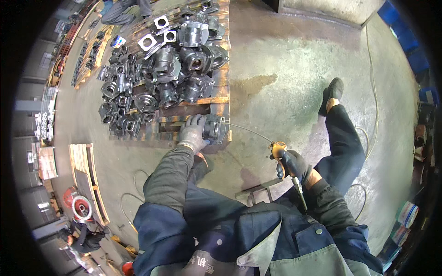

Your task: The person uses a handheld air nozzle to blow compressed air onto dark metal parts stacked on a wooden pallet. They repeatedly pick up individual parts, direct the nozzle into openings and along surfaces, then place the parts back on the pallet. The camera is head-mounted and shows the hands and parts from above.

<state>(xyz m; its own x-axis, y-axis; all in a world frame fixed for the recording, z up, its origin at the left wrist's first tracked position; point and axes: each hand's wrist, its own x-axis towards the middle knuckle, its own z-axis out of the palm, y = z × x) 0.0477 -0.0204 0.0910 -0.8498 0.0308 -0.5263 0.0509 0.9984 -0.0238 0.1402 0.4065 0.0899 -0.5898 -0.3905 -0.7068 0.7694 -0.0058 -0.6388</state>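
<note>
My gloved left hand (192, 132) grips the left side of a dark metal casting (214, 129) at the front right corner of a wooden pallet (165, 137). In my gloved right hand (297, 166) is an orange air blow gun (278, 150). Its long thin nozzle tube (247, 131) reaches leftward to the casting's right face; whether the tip enters an opening there cannot be made out. A hose fitting (297, 186) runs from the gun's handle toward my lap. Behind the held casting, many similar black castings (165, 63) are piled on the pallet.
White square-flanged parts (147, 42) lie among the castings. A metal stool or frame (259, 191) is between my legs. Hoses (372, 76) trail over the concrete floor. Stacked pallets (83, 172) and a red handwheel-like part (82, 208) are at left. Another person's legs (121, 13) show at top left.
</note>
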